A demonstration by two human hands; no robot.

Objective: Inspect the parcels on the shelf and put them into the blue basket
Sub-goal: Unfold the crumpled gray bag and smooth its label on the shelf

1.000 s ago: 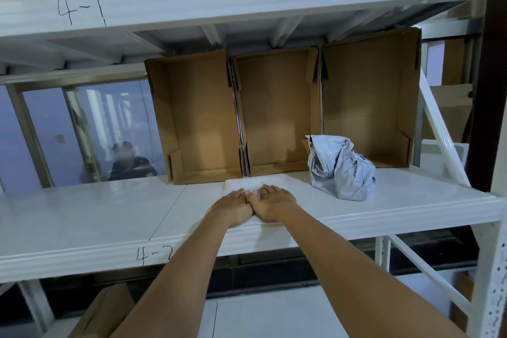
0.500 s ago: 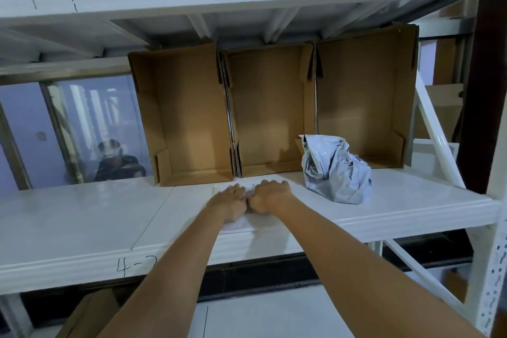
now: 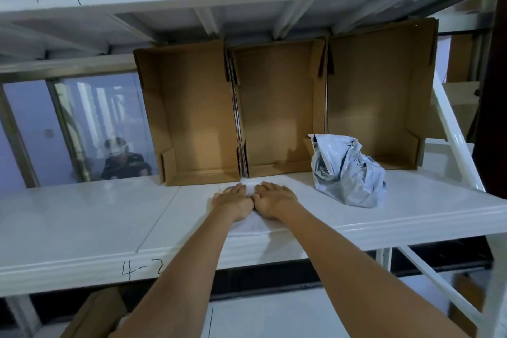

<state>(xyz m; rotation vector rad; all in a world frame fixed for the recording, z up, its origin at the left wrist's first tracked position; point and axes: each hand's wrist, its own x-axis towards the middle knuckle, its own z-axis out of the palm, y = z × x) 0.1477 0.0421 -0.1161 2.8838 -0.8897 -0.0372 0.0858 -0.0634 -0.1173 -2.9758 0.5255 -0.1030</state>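
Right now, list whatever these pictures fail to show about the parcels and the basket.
- Blue basket: nowhere in the head view, so its place is unknown.
- Flat white parcel: mostly covered by the left hand and right hand; any label is hidden.
- Crumpled grey parcel: dark print on it is too small to read; its back faces away.
- Brown box below the shelf: cut off by the bottom edge.
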